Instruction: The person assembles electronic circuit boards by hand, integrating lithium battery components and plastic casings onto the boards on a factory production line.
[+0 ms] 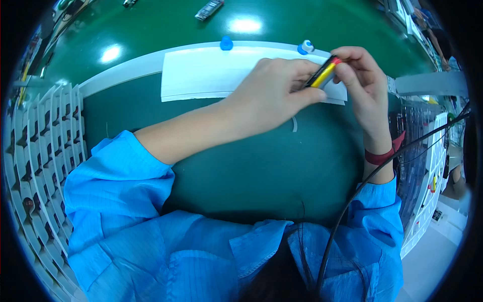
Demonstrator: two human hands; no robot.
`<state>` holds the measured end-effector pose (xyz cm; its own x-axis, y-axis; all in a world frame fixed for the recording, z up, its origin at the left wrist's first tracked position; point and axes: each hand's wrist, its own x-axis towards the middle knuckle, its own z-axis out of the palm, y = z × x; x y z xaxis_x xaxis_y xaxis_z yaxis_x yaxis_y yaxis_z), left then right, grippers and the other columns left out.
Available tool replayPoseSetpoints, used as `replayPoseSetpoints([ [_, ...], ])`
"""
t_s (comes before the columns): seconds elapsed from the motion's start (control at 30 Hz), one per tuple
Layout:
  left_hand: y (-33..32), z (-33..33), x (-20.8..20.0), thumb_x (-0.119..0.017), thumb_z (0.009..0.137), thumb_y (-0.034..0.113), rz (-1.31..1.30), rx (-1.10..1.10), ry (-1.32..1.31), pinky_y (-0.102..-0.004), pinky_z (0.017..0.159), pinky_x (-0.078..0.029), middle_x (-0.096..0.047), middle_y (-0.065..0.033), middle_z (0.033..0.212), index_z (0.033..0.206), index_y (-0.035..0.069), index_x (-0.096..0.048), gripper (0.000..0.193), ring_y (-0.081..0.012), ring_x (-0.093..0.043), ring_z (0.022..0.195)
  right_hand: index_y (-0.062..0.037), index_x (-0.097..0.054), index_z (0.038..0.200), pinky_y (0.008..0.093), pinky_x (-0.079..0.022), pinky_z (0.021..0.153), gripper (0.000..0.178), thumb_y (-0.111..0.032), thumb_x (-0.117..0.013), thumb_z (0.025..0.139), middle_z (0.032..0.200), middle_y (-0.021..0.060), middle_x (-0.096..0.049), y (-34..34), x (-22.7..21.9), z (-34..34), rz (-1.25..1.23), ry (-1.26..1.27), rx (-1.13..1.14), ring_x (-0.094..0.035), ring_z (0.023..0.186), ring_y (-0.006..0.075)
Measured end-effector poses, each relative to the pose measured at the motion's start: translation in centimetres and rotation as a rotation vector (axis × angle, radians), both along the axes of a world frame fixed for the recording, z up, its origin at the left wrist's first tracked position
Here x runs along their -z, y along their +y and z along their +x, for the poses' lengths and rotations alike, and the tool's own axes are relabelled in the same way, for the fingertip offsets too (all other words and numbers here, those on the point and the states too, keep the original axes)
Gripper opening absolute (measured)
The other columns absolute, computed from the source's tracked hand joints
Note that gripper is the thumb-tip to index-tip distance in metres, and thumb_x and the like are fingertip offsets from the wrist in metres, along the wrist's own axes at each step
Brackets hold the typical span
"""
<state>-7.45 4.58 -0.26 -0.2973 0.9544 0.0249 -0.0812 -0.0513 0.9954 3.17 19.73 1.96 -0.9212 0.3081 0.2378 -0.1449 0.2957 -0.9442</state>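
A small oblong object (324, 73) in black, yellow and red is held at a slant between my two hands; its exact kind I cannot make out. My left hand (271, 95) is closed on its lower left end, the thumb along the near side. At the upper right, red end, my right hand (365, 83) pinches it between thumb and fingers, a red band around that wrist. Below both hands lies a white paper sheet (201, 70) on the green work surface (241, 176). The fingers hide part of the object.
Blue round pieces (226, 44) and a blue-and-white one (305, 47) sit along the paper's far edge. White slotted trays (45, 141) stand at left, more trays (425, 151) at right. A black cable (347, 211) crosses near my right arm. A dark packet (209, 9) lies far off.
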Motion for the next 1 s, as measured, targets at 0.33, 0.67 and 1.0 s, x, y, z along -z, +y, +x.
replayPoseSetpoints([
  [0.33,-1.1,-15.0,-1.9,-0.061,0.071,0.007,-0.194,-0.718,0.922,-0.034,0.062,-0.047,-0.061,-0.0157,0.075,0.077,0.0,-0.064,0.01,-0.0287,-0.059,0.067,0.0028,-0.058,0.098,0.0188,-0.041,0.056,0.029,-0.019,-0.063,0.08,0.08,0.002,-0.057,18.7,5.2,-3.3,-0.166,-0.188,0.677,-0.05,0.064,0.007],
  [0.67,-8.7,-33.7,4.5,-0.062,0.073,0.037,-0.371,-1.397,1.519,-0.0333,0.08,-0.044,-0.06,-0.0096,0.104,0.101,0.015,-0.063,0.036,-0.0273,-0.055,0.097,-0.0018,-0.058,0.095,0.0162,-0.034,0.051,0.015,-0.01,-0.057,0.083,0.079,-0.0018,-0.055,7.4,2.4,0.4,0.024,0.025,0.526,-0.044,0.061,0.0024],
  [1.0,-4.0,-29.1,2.5,-0.064,0.071,0.037,-0.754,-1.012,1.1,-0.0364,0.08,-0.046,-0.06,-0.0088,0.104,0.103,0.012,-0.063,0.041,-0.0273,-0.058,0.09,0.001,-0.057,0.093,0.0165,-0.035,0.05,0.013,-0.006,-0.056,0.083,0.076,0.0006,-0.055,4.0,3.7,1.3,-0.058,-0.03,0.405,-0.046,0.061,0.0037],
])
